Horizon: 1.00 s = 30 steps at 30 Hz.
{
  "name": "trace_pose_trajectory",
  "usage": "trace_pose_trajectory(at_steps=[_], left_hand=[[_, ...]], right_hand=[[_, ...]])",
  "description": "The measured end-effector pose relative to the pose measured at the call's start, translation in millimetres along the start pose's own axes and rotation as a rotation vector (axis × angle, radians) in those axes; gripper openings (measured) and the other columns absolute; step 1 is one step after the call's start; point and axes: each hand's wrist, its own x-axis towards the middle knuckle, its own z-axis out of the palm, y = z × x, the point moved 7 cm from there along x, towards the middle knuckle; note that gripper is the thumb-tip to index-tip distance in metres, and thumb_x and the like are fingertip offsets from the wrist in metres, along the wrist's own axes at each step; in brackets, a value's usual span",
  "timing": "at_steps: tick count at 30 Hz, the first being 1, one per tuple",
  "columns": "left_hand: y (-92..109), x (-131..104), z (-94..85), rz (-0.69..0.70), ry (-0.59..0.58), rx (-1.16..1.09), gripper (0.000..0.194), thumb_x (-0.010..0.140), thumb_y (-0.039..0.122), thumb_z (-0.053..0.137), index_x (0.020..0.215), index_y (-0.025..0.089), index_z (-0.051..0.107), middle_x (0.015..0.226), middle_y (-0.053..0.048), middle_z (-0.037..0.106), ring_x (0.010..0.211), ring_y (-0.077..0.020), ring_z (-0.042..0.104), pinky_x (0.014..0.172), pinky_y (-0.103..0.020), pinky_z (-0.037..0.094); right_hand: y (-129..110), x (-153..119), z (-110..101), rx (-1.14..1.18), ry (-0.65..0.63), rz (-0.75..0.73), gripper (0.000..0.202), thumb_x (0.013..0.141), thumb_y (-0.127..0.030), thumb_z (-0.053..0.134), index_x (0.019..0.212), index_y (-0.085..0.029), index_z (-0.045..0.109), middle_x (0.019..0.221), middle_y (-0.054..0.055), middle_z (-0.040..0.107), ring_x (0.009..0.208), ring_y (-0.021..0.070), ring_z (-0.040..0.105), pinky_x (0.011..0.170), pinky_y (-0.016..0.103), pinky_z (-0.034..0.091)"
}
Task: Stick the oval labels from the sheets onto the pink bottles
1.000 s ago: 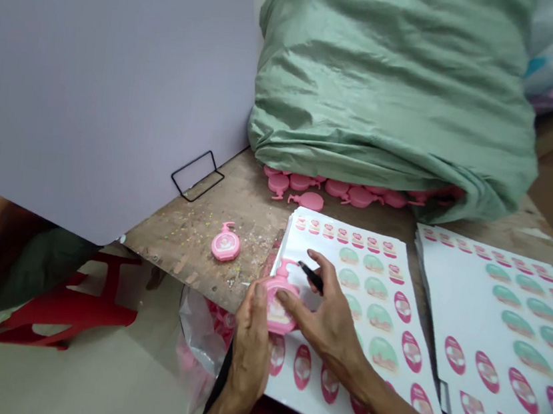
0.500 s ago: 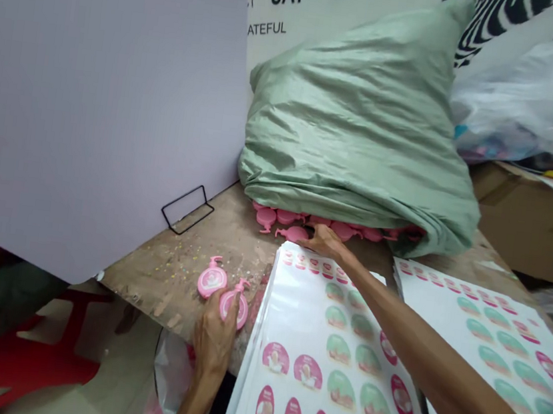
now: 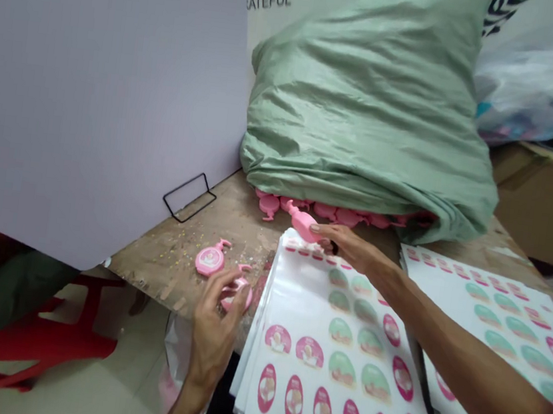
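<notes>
My right hand [image 3: 340, 240] grips a plain pink pump-bottle-shaped piece [image 3: 305, 225] between thumb and fingers, just above the far end of a stack of sticker sheets [image 3: 305, 298]. At the table's near edge, my left hand [image 3: 218, 307] curls its thumb and fingers around another pink pump-bottle piece [image 3: 234, 290], partly covering it. Left of that hand, a third pink pump-bottle piece [image 3: 210, 261] with a printed round label lies flat on the table. Several plain pink pieces [image 3: 326, 211] are heaped at the mouth of a green bag [image 3: 369, 111].
A second stack of sticker sheets [image 3: 500, 308] lies to the right. A black wire stand [image 3: 189, 198] stands beside a large pale panel [image 3: 104, 92]. Behind on the right are a cardboard box [image 3: 549, 207] and a clear plastic bag [image 3: 549, 79]. A red stool [image 3: 54, 334] is below left.
My right hand has drawn a plain pink piece away from the heap and lifted it. My left hand's fingers have risen and spread around the near piece. The view has shifted slightly.
</notes>
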Motion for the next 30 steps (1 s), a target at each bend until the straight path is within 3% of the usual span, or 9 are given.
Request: trace_pose_trajectory(at_steps=[2, 4, 6, 8, 10, 12, 14, 20, 30], left_hand=[[-2.7, -3.8, 35.3, -0.246, -0.213, -0.374, 0.042, 0.076, 0.039, 0.07, 0.112, 0.017, 0.065, 0.117, -0.01, 0.065, 0.109, -0.0239, 0.06, 0.09, -0.033, 0.049], [-0.9, -15.9, 69.3, -0.446, -0.397, -0.705, 0.053, 0.074, 0.044, 0.071, 0.117, 0.014, 0.062, 0.121, -0.012, 0.065, 0.114, -0.0252, 0.058, 0.094, -0.033, 0.048], [-0.3, -27.8, 85.6, -0.569, -0.451, -0.889, 0.052, 0.075, 0.042, 0.071, 0.117, 0.012, 0.061, 0.118, -0.014, 0.066, 0.115, -0.0258, 0.059, 0.096, -0.033, 0.048], [-4.6, -34.5, 82.1, -0.613, -0.375, -0.929, 0.047, 0.076, 0.036, 0.071, 0.115, 0.011, 0.061, 0.11, -0.014, 0.069, 0.109, -0.0255, 0.063, 0.093, -0.034, 0.051], [-10.8, -39.9, 69.2, -0.628, -0.297, -0.861, 0.042, 0.077, 0.031, 0.071, 0.112, 0.012, 0.06, 0.101, -0.013, 0.071, 0.097, -0.0246, 0.068, 0.084, -0.034, 0.055], [-15.9, -48.3, 58.9, -0.659, -0.302, -0.731, 0.039, 0.076, 0.03, 0.072, 0.108, 0.011, 0.06, 0.095, -0.012, 0.072, 0.083, -0.0227, 0.07, 0.072, -0.031, 0.058], [-17.3, -59.7, 56.4, -0.674, -0.381, -0.599, 0.037, 0.076, 0.031, 0.072, 0.105, 0.012, 0.059, 0.092, -0.012, 0.072, 0.07, -0.0192, 0.069, 0.06, -0.028, 0.058], [-12.8, -83.2, 68.1, -0.571, -0.514, -0.33, 0.038, 0.078, 0.042, 0.068, 0.103, 0.014, 0.061, 0.094, -0.008, 0.069, 0.062, -0.0146, 0.063, 0.053, -0.025, 0.055], [-22.2, -75.0, 67.2, -0.414, -0.49, -0.101, 0.039, 0.078, 0.041, 0.066, 0.108, 0.016, 0.066, 0.106, -0.008, 0.07, 0.087, -0.0214, 0.064, 0.079, -0.028, 0.052]], right_hand=[[-9.2, -47.2, 21.7, 0.123, -0.224, 0.081, 0.054, 0.075, -0.069, 0.053, 0.063, -0.017, 0.056, 0.053, -0.001, 0.053, 0.048, 0.0105, 0.049, 0.049, 0.025, 0.043], [-20.0, -99.3, 56.5, 0.499, -0.611, 0.259, 0.054, 0.075, -0.073, 0.049, 0.063, -0.02, 0.049, 0.054, -0.002, 0.047, 0.049, 0.0107, 0.044, 0.048, 0.026, 0.041], [-30.6, -132.8, 67.7, 0.653, -0.75, 0.288, 0.054, 0.078, -0.072, 0.046, 0.064, -0.021, 0.047, 0.056, -0.003, 0.043, 0.05, 0.0102, 0.04, 0.049, 0.025, 0.037], [-25.4, -143.6, 56.9, 0.503, -0.638, 0.189, 0.049, 0.083, -0.067, 0.045, 0.072, -0.02, 0.053, 0.062, -0.002, 0.049, 0.055, 0.0114, 0.042, 0.052, 0.026, 0.037], [-7.0, -146.2, 30.9, 0.213, -0.367, 0.107, 0.041, 0.089, -0.059, 0.044, 0.089, -0.021, 0.059, 0.074, 0.001, 0.058, 0.062, 0.0142, 0.049, 0.059, 0.028, 0.039], [14.0, -154.9, 6.7, -0.024, -0.128, 0.082, 0.035, 0.092, -0.052, 0.043, 0.103, -0.022, 0.057, 0.084, 0.003, 0.063, 0.069, 0.0172, 0.054, 0.064, 0.031, 0.041], [28.1, -168.6, -2.0, -0.176, -0.024, 0.023, 0.027, 0.092, -0.046, 0.046, 0.1, -0.021, 0.056, 0.085, 0.004, 0.063, 0.073, 0.0191, 0.056, 0.068, 0.033, 0.042], [28.4, -198.7, 10.3, -0.441, 0.113, -0.236, 0.013, 0.091, -0.03, 0.053, 0.09, -0.019, 0.059, 0.08, 0.006, 0.064, 0.075, 0.0213, 0.054, 0.072, 0.037, 0.039], [23.9, -197.4, 14.3, -0.431, 0.039, -0.253, 0.014, 0.091, -0.025, 0.052, 0.08, -0.02, 0.058, 0.072, 0.003, 0.062, 0.07, 0.0191, 0.051, 0.069, 0.034, 0.036]])
